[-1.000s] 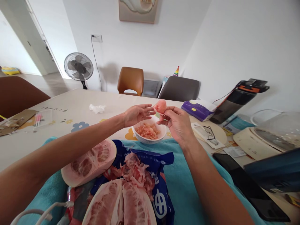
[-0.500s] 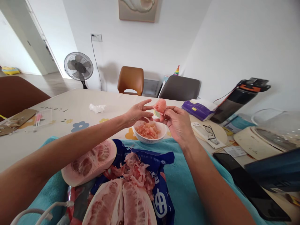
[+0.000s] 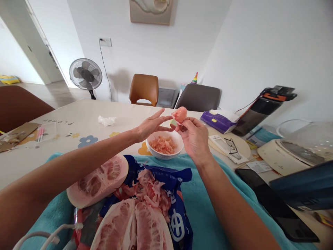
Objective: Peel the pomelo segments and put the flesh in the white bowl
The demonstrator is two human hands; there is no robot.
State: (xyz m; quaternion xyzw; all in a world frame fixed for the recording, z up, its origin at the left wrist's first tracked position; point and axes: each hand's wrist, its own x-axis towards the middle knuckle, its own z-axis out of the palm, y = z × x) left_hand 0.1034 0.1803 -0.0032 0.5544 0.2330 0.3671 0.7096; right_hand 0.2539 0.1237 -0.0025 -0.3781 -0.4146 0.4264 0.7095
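Note:
My right hand [image 3: 194, 136] holds a pink pomelo segment [image 3: 180, 114] up above a white bowl [image 3: 174, 151] of loose pomelo flesh. The fingers are closed round the segment's lower end. My left hand [image 3: 151, 124] reaches in from the left with fingers spread, and its fingertips touch the segment's left side. Nearer to me lie a pomelo rind half [image 3: 98, 180] and an opened pomelo [image 3: 132, 225], with torn pink membrane scraps [image 3: 151, 191] heaped on a blue plastic bag [image 3: 177, 211].
A teal towel [image 3: 203, 198] covers the near table. A purple tissue pack [image 3: 220, 122], glasses [image 3: 231, 146], a black phone [image 3: 275, 208] and appliances crowd the right side. A crumpled tissue [image 3: 107, 120] lies far left. Two chairs and a fan [image 3: 85, 74] stand beyond.
My left hand's fingers went from flat and together to spread, with the tips now at the segment. My right hand raised the segment slightly.

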